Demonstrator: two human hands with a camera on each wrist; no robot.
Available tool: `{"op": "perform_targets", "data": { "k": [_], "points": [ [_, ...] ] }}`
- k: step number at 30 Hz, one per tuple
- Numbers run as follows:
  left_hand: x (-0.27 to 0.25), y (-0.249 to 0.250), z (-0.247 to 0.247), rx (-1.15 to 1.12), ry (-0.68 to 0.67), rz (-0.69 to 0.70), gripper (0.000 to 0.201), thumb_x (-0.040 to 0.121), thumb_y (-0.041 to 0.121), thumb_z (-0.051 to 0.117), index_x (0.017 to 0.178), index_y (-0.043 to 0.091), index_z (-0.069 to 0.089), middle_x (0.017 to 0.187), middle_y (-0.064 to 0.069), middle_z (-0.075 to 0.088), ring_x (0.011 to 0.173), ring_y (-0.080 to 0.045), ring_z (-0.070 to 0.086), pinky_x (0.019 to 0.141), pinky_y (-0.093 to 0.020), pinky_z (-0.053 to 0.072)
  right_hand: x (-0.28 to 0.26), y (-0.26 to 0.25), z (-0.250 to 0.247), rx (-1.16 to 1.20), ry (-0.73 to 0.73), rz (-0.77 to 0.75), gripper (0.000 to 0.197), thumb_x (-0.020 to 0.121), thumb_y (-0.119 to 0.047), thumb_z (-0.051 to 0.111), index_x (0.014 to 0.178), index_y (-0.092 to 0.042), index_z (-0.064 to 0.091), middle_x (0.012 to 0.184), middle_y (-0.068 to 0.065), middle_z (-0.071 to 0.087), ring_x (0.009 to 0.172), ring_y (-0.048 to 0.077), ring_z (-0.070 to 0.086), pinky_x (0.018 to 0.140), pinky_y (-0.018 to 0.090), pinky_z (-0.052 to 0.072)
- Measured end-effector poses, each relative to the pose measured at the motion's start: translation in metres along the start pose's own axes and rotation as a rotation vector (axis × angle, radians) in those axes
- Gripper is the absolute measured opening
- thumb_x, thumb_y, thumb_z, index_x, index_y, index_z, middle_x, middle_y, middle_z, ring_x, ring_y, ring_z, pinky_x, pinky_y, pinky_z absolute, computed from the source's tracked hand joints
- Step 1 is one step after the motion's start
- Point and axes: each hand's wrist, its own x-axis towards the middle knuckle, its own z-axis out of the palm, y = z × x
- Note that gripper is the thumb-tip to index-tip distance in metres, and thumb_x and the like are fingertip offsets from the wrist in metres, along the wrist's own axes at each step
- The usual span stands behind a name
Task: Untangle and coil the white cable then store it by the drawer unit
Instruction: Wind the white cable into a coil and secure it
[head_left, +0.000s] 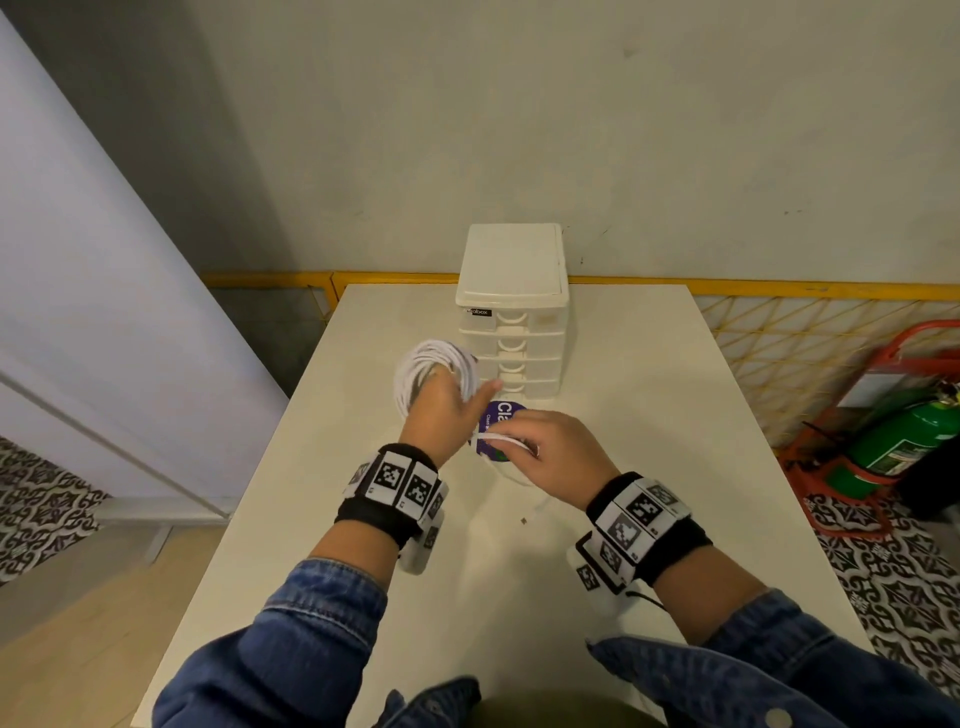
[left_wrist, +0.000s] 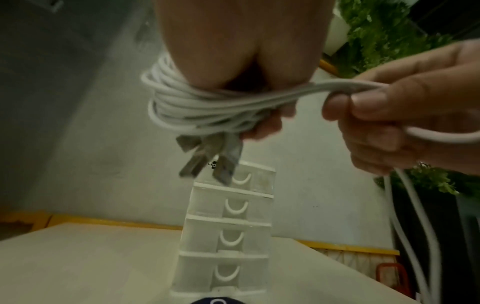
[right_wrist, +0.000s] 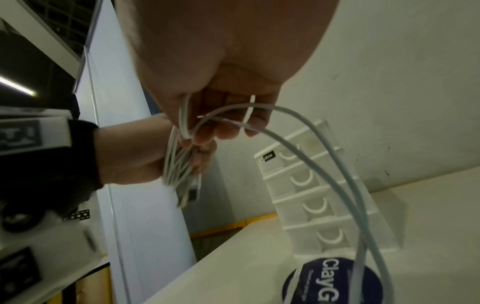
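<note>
My left hand (head_left: 441, 410) grips a bundle of white cable (head_left: 431, 364) wound in several loops, held above the table just left of the white drawer unit (head_left: 514, 312). In the left wrist view the coil (left_wrist: 187, 107) wraps my fingers and a plug with metal prongs (left_wrist: 207, 160) hangs below it. My right hand (head_left: 545, 447) pinches the loose strand (head_left: 504, 440) beside the left hand. From my right hand (right_wrist: 221, 115) that strand (right_wrist: 324, 156) arcs down toward the table. In the left wrist view the right hand (left_wrist: 389, 115) holds the strand taut.
A round purple-labelled tub (head_left: 501, 421) sits on the white table (head_left: 649, 415) in front of the drawer unit, under my hands. A yellow rail (head_left: 779, 288) runs behind the table. A green extinguisher (head_left: 904, 441) in a red stand is on the floor at right.
</note>
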Motion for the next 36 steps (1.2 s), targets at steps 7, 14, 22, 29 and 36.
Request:
{"op": "perform_targets", "data": {
  "k": [7,14,22,29,36],
  "points": [
    [-0.013,0.006,-0.001,-0.146,-0.603,-0.068,0.080,0.077,0.068,0.055,0.065,-0.011,0.056,0.046,-0.016,0.052,0.038,-0.022,0.047,0.045,-0.025,0.041,0.003,0.014,-0.014,-0.177,0.017,-0.013,0.016,0.075,-0.030,0.059,0.078,-0.019,0.070,0.073,0.000,0.069,0.072,0.023,0.060,0.070,0.031,0.038],
    [-0.013,0.006,-0.004,-0.162,-0.567,-0.067,0.025,0.074,0.025,0.078,0.084,0.010,0.062,0.061,-0.004,0.058,0.044,-0.017,0.047,0.042,-0.027,0.038,-0.007,0.047,-0.022,-0.244,0.075,0.079,0.022,0.074,-0.042,0.062,0.085,-0.029,0.074,0.089,-0.005,0.070,0.095,0.021,0.060,0.090,0.032,0.032],
    [-0.016,0.010,-0.007,-0.204,-0.535,-0.178,0.018,0.082,0.020,0.069,0.081,0.007,0.056,0.052,-0.001,0.049,0.035,-0.009,0.040,0.038,-0.020,0.032,-0.013,0.049,-0.012,-0.086,-0.081,0.204,0.039,0.085,-0.029,0.063,0.123,-0.023,0.056,0.129,-0.001,0.058,0.129,0.018,0.042,0.111,0.034,0.025],
    [-0.021,0.019,-0.014,-0.299,-0.487,-0.193,0.025,0.089,0.019,0.062,0.067,0.017,0.050,0.040,0.009,0.043,0.035,-0.010,0.035,0.039,-0.022,0.029,-0.007,0.035,-0.007,0.068,0.002,0.330,0.020,0.094,-0.021,0.046,0.110,-0.014,0.057,0.092,-0.001,0.066,0.083,0.020,0.061,0.073,0.030,0.044],
    [-0.040,0.027,-0.001,-0.211,-0.814,-0.195,0.035,0.083,0.026,0.065,0.056,0.016,0.046,0.040,0.001,0.045,0.036,-0.016,0.036,0.046,-0.027,0.032,0.001,0.031,-0.020,0.014,0.131,0.204,0.017,0.096,-0.019,0.042,0.096,-0.011,0.056,0.087,-0.004,0.058,0.079,0.013,0.053,0.066,0.018,0.034]
  ]
}}
